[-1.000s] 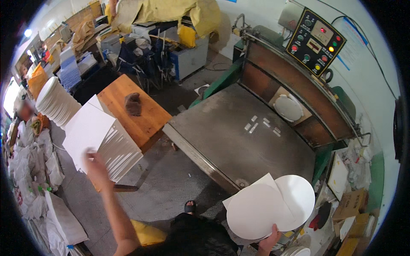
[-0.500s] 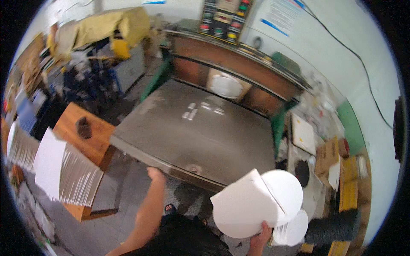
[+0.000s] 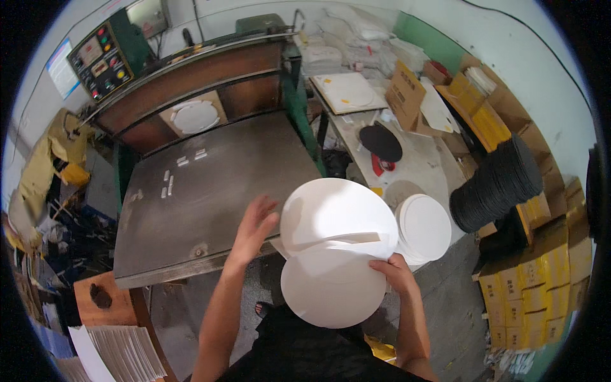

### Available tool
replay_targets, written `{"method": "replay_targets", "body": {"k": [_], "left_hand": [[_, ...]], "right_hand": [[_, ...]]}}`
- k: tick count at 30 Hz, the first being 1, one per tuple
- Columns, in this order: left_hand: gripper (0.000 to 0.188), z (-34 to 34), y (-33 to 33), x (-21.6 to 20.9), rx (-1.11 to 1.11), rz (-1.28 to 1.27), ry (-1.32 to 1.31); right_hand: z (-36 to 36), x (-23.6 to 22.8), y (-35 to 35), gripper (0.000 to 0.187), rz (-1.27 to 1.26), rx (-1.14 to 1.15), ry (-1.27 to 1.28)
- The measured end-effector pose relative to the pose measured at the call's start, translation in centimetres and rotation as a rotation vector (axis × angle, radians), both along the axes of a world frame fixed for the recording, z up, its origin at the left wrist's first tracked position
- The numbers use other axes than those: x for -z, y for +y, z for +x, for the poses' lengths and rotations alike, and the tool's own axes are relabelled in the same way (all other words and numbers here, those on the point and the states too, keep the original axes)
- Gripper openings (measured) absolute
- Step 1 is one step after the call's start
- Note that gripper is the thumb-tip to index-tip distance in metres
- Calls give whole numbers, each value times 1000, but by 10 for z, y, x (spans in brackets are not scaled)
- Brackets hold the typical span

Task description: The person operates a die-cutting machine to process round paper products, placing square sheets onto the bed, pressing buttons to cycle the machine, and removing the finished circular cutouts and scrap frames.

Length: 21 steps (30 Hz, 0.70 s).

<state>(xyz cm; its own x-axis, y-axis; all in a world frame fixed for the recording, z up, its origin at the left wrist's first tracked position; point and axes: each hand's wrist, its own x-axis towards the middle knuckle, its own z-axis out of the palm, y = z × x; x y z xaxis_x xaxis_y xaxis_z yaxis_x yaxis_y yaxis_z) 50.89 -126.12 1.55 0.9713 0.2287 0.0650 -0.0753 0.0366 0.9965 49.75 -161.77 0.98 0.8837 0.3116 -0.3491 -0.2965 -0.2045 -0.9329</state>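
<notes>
My right hand (image 3: 396, 272) grips white round card discs (image 3: 334, 248) by their right edge, two circles overlapping with a square offcut between them. My left hand (image 3: 253, 228) is spread open, fingers apart, just touching or almost touching the left edge of the upper disc. Both hands hover over the front right corner of the metal press table (image 3: 210, 191). A stack of white round discs (image 3: 423, 228) lies just right of the held ones.
Behind the table stands the press with a white disc in its die (image 3: 195, 117) and a control panel (image 3: 102, 56). A black disc stack (image 3: 496, 184), yellow and brown boxes (image 3: 541, 254) fill the right. White sheets (image 3: 118, 353) lie on a wooden stand at lower left.
My view has swung right, away from the sheet pile. My left hand left the sheets and came across to the discs in my right hand, now held over the table corner.
</notes>
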Motion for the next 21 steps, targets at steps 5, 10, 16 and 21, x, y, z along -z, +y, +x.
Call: {"method": "replay_targets", "body": {"k": [5,10,16,21], "left_hand": [[33,58,-32,-22,361,200,308],[30,77,-16,-37,-211,-505,-78],[54,-11,2,-1,-201,-479,88],[49,-63,-88,51,26,-665,175]], "right_hand": [[8,-16,-30,32,-94,-84,-95],[9,-9,-67,35,53,22,-52],[3,30,-89,33,459,489,-18],[5,62,-72,33,564,489,144]]}}
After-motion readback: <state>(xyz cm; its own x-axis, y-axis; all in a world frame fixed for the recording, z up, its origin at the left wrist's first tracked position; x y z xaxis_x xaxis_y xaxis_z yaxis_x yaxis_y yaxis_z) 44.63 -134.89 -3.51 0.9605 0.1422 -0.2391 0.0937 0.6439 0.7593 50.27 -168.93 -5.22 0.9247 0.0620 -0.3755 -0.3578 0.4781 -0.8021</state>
